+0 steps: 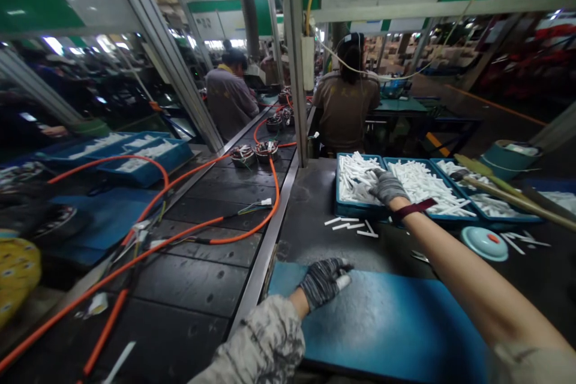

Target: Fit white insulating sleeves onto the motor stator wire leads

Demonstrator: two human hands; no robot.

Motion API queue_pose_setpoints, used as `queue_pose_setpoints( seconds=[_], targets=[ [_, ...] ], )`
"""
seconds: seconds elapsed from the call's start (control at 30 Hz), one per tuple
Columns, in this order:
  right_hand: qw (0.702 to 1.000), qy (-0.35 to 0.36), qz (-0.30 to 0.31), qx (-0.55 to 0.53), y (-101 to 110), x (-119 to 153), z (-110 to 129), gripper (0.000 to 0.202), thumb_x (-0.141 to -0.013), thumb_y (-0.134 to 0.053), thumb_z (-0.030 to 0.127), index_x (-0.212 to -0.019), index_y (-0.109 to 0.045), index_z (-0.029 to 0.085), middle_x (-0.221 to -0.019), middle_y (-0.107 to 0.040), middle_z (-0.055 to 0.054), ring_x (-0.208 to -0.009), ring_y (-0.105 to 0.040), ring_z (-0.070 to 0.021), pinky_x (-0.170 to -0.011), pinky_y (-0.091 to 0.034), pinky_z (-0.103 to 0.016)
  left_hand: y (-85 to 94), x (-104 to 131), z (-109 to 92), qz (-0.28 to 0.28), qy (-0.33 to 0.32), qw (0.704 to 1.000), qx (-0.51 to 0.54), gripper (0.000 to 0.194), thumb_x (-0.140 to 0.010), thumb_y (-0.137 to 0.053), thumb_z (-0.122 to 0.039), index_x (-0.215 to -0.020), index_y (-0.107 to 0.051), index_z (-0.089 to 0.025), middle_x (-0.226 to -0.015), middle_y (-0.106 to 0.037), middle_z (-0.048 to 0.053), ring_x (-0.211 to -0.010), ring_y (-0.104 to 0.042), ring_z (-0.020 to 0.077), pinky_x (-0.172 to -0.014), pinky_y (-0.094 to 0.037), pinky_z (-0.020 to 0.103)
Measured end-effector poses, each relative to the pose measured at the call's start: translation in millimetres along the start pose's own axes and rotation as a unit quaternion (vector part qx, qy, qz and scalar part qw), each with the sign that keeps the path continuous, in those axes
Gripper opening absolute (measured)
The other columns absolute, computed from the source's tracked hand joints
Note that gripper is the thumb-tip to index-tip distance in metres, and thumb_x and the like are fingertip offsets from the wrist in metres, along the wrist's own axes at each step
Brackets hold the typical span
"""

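Observation:
My right hand (389, 187), in a grey glove with a dark red band at the wrist, reaches over the left blue tray (360, 212). Its fingers are apart at the white strips (356, 175) heaped there; whether a strip is between the fingertips is hard to see. My left hand (323, 283), in a dark striped glove, rests over the blue mat (373, 324) near its far left edge. Its fingers are slightly bent and apart, with a white-covered tip on one and no object visible between them.
Several loose strips (348, 225) lie before the trays. A middle tray (450, 216), a round light-blue container (485, 243) and a wooden handle (517, 201) are to the right. On the left, orange cables (252, 239) and wound coils (266, 152) occupy the conveyor. Two people (346, 102) sit beyond.

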State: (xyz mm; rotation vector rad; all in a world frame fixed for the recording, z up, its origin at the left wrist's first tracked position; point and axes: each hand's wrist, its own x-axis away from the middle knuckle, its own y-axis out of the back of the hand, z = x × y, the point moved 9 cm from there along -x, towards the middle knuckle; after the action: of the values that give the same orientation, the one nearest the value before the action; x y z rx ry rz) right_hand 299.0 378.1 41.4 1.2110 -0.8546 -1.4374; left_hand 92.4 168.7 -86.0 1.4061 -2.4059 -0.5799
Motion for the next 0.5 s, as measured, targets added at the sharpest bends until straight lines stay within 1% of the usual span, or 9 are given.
queue_pose_setpoints(
  seconds=[0.1,0.17,0.23,0.3,0.37,0.43,0.5],
  targets=[
    [1.0,-0.014,0.0,0.012,15.4,19.0,-14.0,0.056,-0.088,-0.078,0.034,-0.139,-0.061,0.018,-0.134,-0.065,-0.013,-0.116,-0.067,-0.028,-0.102,-0.057,-0.043,-0.6,-0.3,0.3,0.003,0.002,1.0,0.007,0.035,-0.092,-0.066,-0.024,-0.126,-0.073,-0.02,-0.114,-0.08,0.005,-0.103,-0.075,0.0174,-0.099,-0.058,0.03],
    [1.0,-0.007,0.001,0.011,22.3,41.1,-14.0,0.065,-0.082,-0.081,0.031,-0.142,-0.06,0.018,-0.134,-0.065,-0.013,-0.114,-0.068,-0.0283,-0.101,-0.057,-0.038,-0.8,-0.1,0.2,0.004,0.003,1.0,0.011,0.035,-0.092,-0.066,-0.024,-0.126,-0.073,-0.02,-0.115,-0.08,0.005,-0.103,-0.075,0.0172,-0.099,-0.058,0.03],
    [1.0,0.013,0.009,0.013,24.2,68.9,-6.9,0.064,-0.082,-0.078,0.031,-0.143,-0.061,0.02,-0.134,-0.065,-0.013,-0.111,-0.069,-0.028,-0.099,-0.057,-0.038,-0.9,0.4,0.3,0.003,0.003,1.0,0.011,0.035,-0.092,-0.066,-0.024,-0.127,-0.073,-0.021,-0.116,-0.08,0.005,-0.102,-0.075,0.0171,-0.099,-0.058,0.03],
    [0.998,0.049,0.026,0.033,20.2,98.0,5.8,0.061,-0.085,-0.073,0.03,-0.144,-0.061,0.021,-0.136,-0.063,-0.014,-0.114,-0.067,-0.0302,-0.1,-0.056,-0.041,-0.9,1.0,1.1,0.0,0.004,1.0,0.008,0.036,-0.092,-0.066,-0.024,-0.128,-0.072,-0.02,-0.116,-0.08,0.005,-0.103,-0.075,0.0173,-0.099,-0.059,0.03],
    [0.995,0.074,0.052,0.052,11.3,122.9,17.4,0.057,-0.088,-0.068,0.029,-0.145,-0.062,0.024,-0.139,-0.062,-0.015,-0.118,-0.065,-0.0324,-0.103,-0.055,-0.045,-0.8,1.5,2.2,-0.005,0.005,1.0,0.003,0.036,-0.092,-0.066,-0.024,-0.128,-0.072,-0.02,-0.116,-0.08,0.005,-0.103,-0.075,0.0175,-0.098,-0.059,0.03],
    [0.992,0.077,0.08,0.063,0.0,139.5,24.7,0.057,-0.089,-0.068,0.028,-0.145,-0.063,0.026,-0.145,-0.061,-0.015,-0.125,-0.063,-0.0349,-0.106,-0.053,-0.048,-0.4,1.7,2.9,-0.008,0.006,1.0,-0.003,0.036,-0.092,-0.067,-0.024,-0.128,-0.072,-0.021,-0.116,-0.08,0.005,-0.103,-0.075,0.0174,-0.099,-0.059,0.031],
    [0.988,0.067,0.118,0.075,-13.7,147.9,27.8,0.06,-0.088,-0.069,0.027,-0.148,-0.061,0.025,-0.151,-0.057,-0.017,-0.132,-0.059,-0.0379,-0.109,-0.051,-0.05,0.3,1.8,3.2,-0.011,0.007,1.0,-0.007,0.036,-0.092,-0.067,-0.024,-0.128,-0.072,-0.022,-0.116,-0.08,0.004,-0.103,-0.075,0.0173,-0.099,-0.059,0.031]
  ],
)
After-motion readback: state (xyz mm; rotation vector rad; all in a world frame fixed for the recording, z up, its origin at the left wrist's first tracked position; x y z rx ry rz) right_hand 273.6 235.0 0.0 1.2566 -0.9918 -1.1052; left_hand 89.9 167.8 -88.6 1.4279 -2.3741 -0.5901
